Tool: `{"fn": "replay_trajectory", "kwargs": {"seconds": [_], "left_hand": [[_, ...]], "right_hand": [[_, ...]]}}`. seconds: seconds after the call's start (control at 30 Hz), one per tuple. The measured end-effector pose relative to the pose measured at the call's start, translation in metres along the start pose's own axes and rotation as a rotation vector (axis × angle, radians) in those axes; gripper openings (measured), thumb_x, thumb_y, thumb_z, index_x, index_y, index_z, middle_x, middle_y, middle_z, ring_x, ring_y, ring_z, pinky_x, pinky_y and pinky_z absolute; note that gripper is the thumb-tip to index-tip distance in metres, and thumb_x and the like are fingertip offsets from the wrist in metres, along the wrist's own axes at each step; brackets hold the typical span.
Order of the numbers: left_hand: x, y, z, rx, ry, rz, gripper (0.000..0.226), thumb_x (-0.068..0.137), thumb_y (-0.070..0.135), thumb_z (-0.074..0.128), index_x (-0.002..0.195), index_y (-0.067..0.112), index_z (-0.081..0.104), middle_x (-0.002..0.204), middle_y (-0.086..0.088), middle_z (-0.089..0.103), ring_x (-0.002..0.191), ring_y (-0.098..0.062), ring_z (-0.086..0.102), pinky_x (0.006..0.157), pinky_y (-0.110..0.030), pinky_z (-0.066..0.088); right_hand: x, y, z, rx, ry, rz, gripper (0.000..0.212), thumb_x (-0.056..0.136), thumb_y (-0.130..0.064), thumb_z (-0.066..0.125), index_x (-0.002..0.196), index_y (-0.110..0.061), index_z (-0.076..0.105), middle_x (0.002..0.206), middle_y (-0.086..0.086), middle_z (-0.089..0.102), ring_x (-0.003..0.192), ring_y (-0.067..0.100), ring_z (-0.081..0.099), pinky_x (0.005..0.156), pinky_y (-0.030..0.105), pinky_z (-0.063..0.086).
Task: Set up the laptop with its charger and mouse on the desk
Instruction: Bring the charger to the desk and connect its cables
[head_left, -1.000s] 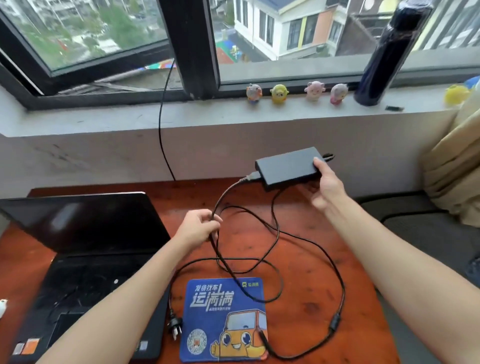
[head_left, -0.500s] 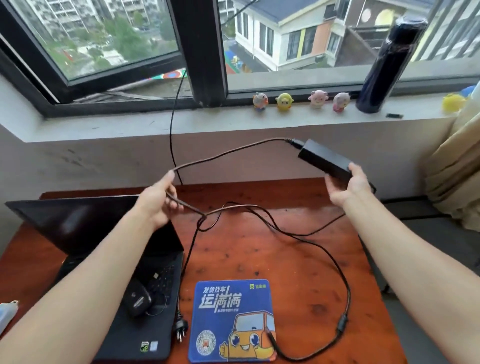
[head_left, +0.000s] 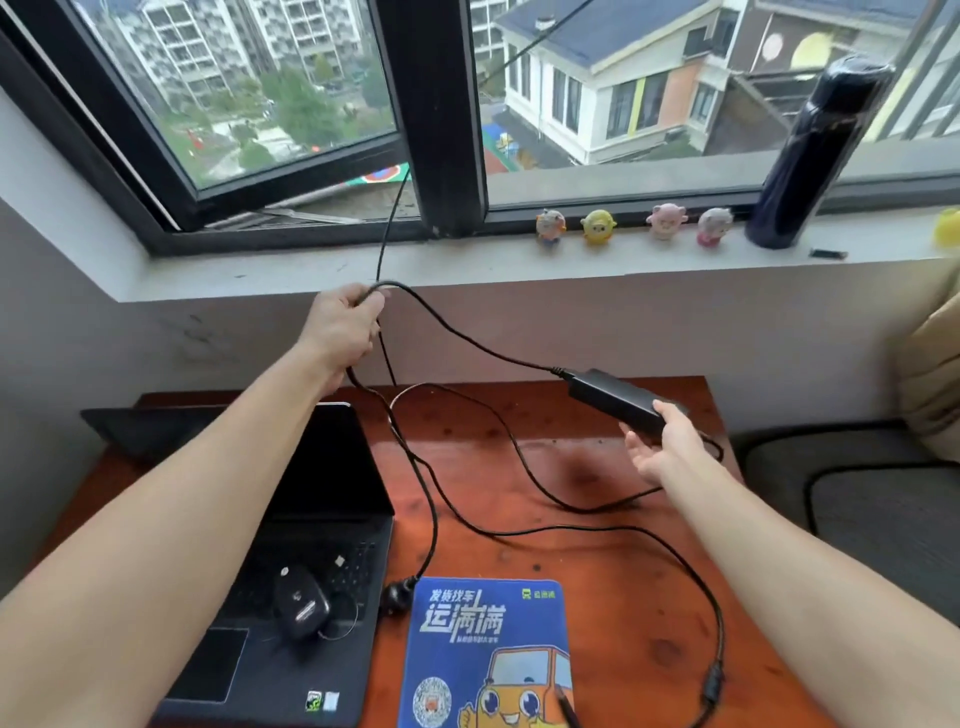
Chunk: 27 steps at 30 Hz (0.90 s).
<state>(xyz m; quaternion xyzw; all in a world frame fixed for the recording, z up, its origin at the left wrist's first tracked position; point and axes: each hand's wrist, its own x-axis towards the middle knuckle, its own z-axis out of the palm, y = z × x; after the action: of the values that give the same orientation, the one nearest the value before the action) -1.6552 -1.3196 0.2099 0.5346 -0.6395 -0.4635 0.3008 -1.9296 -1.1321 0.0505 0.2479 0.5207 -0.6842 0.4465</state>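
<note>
Reddish wooden desk (head_left: 597, 571) pushed against the wall under a big window, with four little cartoon figurines (head_left: 598, 226) and a dark thermos bottle (head_left: 810, 156) lined up on the sill (head_left: 467, 265).

Your left hand (head_left: 345, 325) is up off the desk, just below the sill. Its fingers are curled tight round the charger cable (head_left: 467, 338), which loops over the top of the hand. From there the cable sags down to the black charger brick (head_left: 613, 397). Your right hand (head_left: 670, 447) grips the brick by its near end, thumb on top and fingers underneath, and holds it tilted above the back right of the desk.

The rest of the cable sprawls in loose loops across the desk, with one run curving round the right side of the blue mouse pad (head_left: 488, 654) with the orange cartoon truck on it. The wall plug (head_left: 396, 595) lies just beside the pad's left edge, next to the laptop (head_left: 332, 467).

The laptop sits open on the left of the desk with a dark screen. The black mouse (head_left: 300, 605) is parked on its keyboard, just above the touchpad.
</note>
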Motion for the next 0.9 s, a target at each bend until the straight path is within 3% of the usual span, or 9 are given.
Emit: {"fn": "replay_trajectory", "kwargs": {"seconds": [0.07, 0.1, 0.17, 0.23, 0.33, 0.4, 0.47, 0.63, 0.9], "left_hand": [[0.005, -0.018, 0.010, 0.111, 0.013, -0.063, 0.012, 0.096, 0.020, 0.050, 0.101, 0.016, 0.059, 0.070, -0.007, 0.050, 0.051, -0.015, 0.046, 0.046, -0.023, 0.037], [0.007, -0.028, 0.012, 0.277, 0.038, -0.099, 0.029, 0.093, 0.024, 0.053, 0.119, 0.012, 0.055, 0.088, -0.011, 0.057, 0.071, -0.022, 0.056, 0.062, -0.030, 0.046], [0.003, -0.042, 0.013, 0.701, 0.203, -0.084, 0.060, 0.087, 0.029, 0.060, 0.140, 0.010, 0.038, 0.127, -0.018, 0.049, 0.116, -0.035, 0.048, 0.096, -0.042, 0.040], [-0.009, -0.044, 0.025, 0.770, 0.342, 0.107, 0.050, 0.085, 0.027, 0.062, 0.130, 0.011, 0.050, 0.127, -0.018, 0.051, 0.120, -0.036, 0.045, 0.099, -0.042, 0.037], [-0.025, -0.041, 0.062, 0.387, 0.072, -0.023, 0.027, 0.086, 0.038, 0.063, 0.092, 0.013, 0.068, 0.099, -0.012, 0.071, 0.091, -0.025, 0.062, 0.075, -0.031, 0.046], [-0.038, -0.037, 0.089, 0.049, -0.266, -0.365, 0.042, 0.088, 0.051, 0.058, 0.096, 0.011, 0.065, 0.098, -0.013, 0.072, 0.084, -0.023, 0.063, 0.071, -0.031, 0.047], [-0.042, -0.035, 0.109, -0.151, -0.424, -0.499, 0.046, 0.088, 0.056, 0.055, 0.099, 0.012, 0.060, 0.096, -0.012, 0.068, 0.086, -0.024, 0.064, 0.079, -0.036, 0.049], [-0.035, -0.023, 0.127, -0.472, -0.328, -0.493, 0.016, 0.094, 0.030, 0.057, 0.082, 0.019, 0.057, 0.078, -0.004, 0.058, 0.070, -0.018, 0.057, 0.066, -0.031, 0.047], [-0.003, 0.006, 0.067, -0.940, -0.091, -0.462, 0.023, 0.097, 0.017, 0.041, 0.076, 0.016, 0.049, 0.067, -0.004, 0.072, 0.077, -0.022, 0.066, 0.076, -0.033, 0.048]], "right_hand": [[-0.002, 0.002, -0.004, -0.004, -0.039, 0.027, 0.018, 0.086, -0.024, 0.065, 0.096, -0.013, 0.054, 0.090, 0.009, 0.063, 0.046, 0.020, 0.068, 0.044, 0.017, 0.048], [-0.004, 0.002, -0.005, -0.005, -0.074, 0.036, 0.015, 0.087, -0.024, 0.064, 0.093, -0.013, 0.054, 0.091, 0.010, 0.063, 0.047, 0.020, 0.068, 0.043, 0.016, 0.047], [-0.009, 0.003, -0.007, -0.030, -0.174, 0.044, 0.011, 0.090, -0.022, 0.060, 0.092, -0.012, 0.054, 0.092, 0.009, 0.064, 0.052, 0.019, 0.070, 0.042, 0.015, 0.045], [-0.015, 0.000, -0.011, -0.053, -0.282, 0.042, 0.008, 0.092, -0.020, 0.058, 0.093, -0.013, 0.054, 0.093, 0.009, 0.066, 0.059, 0.019, 0.072, 0.043, 0.015, 0.045], [-0.027, -0.005, -0.016, -0.117, -0.421, 0.056, 0.008, 0.087, -0.017, 0.063, 0.091, -0.013, 0.058, 0.094, 0.008, 0.068, 0.071, 0.020, 0.074, 0.046, 0.018, 0.049], [-0.038, -0.006, -0.015, -0.189, -0.512, 0.075, 0.014, 0.078, -0.017, 0.069, 0.089, -0.013, 0.061, 0.091, 0.007, 0.069, 0.074, 0.020, 0.073, 0.047, 0.020, 0.050], [-0.049, -0.004, -0.012, -0.299, -0.582, 0.079, 0.023, 0.071, -0.018, 0.071, 0.093, -0.013, 0.065, 0.090, 0.006, 0.069, 0.071, 0.019, 0.072, 0.047, 0.022, 0.051], [-0.065, -0.001, -0.013, -0.396, -0.641, 0.079, 0.024, 0.070, -0.017, 0.071, 0.093, -0.013, 0.068, 0.085, 0.002, 0.072, 0.067, 0.016, 0.072, 0.049, 0.021, 0.051], [-0.053, -0.013, -0.025, -0.321, -0.544, 0.078, 0.009, 0.081, -0.020, 0.068, 0.084, -0.015, 0.062, 0.069, 0.001, 0.064, 0.054, 0.013, 0.064, 0.044, 0.021, 0.050]]}}
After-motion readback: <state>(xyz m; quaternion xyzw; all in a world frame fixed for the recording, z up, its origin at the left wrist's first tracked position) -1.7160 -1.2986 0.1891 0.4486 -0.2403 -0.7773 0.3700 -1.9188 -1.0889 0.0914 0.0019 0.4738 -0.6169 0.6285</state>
